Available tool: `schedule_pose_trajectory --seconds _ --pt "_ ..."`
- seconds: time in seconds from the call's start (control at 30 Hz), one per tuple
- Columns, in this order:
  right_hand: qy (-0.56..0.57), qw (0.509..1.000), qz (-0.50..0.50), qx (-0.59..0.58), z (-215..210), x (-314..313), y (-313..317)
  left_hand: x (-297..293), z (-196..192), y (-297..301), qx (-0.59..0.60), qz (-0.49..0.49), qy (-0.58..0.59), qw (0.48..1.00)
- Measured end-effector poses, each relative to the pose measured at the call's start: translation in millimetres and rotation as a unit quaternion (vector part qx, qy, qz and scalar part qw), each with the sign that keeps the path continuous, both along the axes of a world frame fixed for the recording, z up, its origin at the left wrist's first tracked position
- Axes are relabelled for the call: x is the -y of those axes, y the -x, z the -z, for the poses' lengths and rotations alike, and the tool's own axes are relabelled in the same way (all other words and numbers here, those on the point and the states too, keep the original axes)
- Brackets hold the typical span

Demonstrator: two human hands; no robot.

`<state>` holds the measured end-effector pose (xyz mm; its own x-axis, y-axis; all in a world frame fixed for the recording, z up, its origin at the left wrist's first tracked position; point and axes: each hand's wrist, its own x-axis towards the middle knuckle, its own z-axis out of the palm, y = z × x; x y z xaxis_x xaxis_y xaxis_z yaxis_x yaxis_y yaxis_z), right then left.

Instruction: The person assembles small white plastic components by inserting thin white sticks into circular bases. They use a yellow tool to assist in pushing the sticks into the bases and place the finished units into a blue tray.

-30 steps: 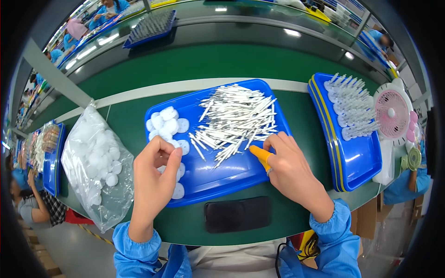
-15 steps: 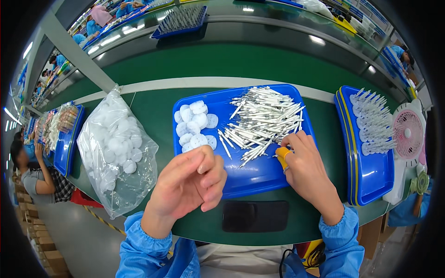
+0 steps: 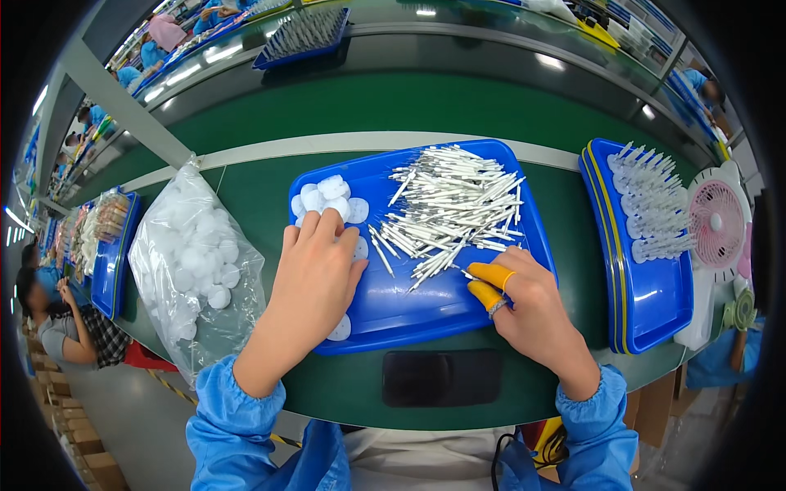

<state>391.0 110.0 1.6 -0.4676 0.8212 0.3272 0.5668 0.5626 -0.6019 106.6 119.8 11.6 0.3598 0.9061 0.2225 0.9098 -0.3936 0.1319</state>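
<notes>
My left hand (image 3: pixel 315 266) reaches over the left side of a blue tray (image 3: pixel 409 315), its fingertips on a small heap of round white plastic discs (image 3: pixel 332 188) and its thumb apart from the fingers. Part of the heap is hidden under it. Beside the tray's right side, my right hand (image 3: pixel 528 299) wears yellow finger covers on two fingers. It pinches a thin white stick (image 3: pixel 463 272) with a dark end, mostly hidden by the fingertips. Just beyond lies a big loose pile of similar white sticks (image 3: pixel 458 209). One disc (image 3: pixel 341 329) sits alone at the tray's front left.
A clear bag of white discs (image 3: pixel 196 262) stands left of the tray. A black phone (image 3: pixel 442 378) lies in front. Stacked blue trays (image 3: pixel 655 303) at right hold discs with upright sticks, next to a pink fan (image 3: pixel 717 221). Other people sit along the line at left.
My left hand has moved forward from in front of the tray onto the discs, turning palm down. My right hand has drawn slightly back from the stick pile, a stick tip now showing at its fingers.
</notes>
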Motion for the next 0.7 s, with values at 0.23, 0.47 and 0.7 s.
schedule_pose_trajectory --seconds 0.23,0.47,0.7 --pt "0.06 0.993 0.006 -0.1 -10 14 9 -3 -7 -4 0.213 -0.033 0.045 0.975" --pt "0.043 0.988 -0.016 -0.149 -17 24 25 23 -11 -31 0.515 -0.074 0.284 0.805" --pt "0.042 0.994 -0.041 -0.097 -7 28 23 36 1 -42 0.512 -0.004 0.264 0.817"
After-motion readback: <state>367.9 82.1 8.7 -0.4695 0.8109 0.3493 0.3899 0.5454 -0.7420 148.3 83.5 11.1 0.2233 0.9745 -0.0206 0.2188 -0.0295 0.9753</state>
